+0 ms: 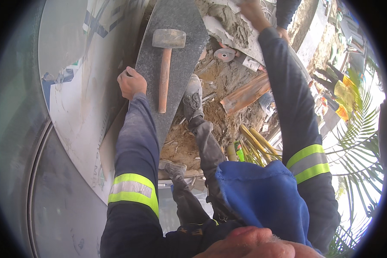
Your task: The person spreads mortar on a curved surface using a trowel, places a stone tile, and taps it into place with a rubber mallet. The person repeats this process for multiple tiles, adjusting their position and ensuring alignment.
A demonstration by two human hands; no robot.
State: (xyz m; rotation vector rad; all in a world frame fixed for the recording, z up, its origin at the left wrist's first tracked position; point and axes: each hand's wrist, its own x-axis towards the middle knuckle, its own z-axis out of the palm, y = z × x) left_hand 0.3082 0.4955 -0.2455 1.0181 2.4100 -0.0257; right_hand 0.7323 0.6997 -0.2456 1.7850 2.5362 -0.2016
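A long dark grey stone slab stretches away from me, its near end tapering in this view. On it lies a rubber mallet with a pale, dusty head and a wooden handle pointing toward me. My left hand is at the slab's left edge, left of the handle, with its fingers curled closed; whatever they hold, if anything, is hidden. Far off at the upper right, my right hand reaches over a pale board heaped with wet grey mortar. Motion smears its fingers.
Another person's hand is beside my right forearm. An angle grinder's disc and a wooden plank lie on the sandy ground right of the slab. Large printed sheets stand at the left. Palm fronds hang at the right.
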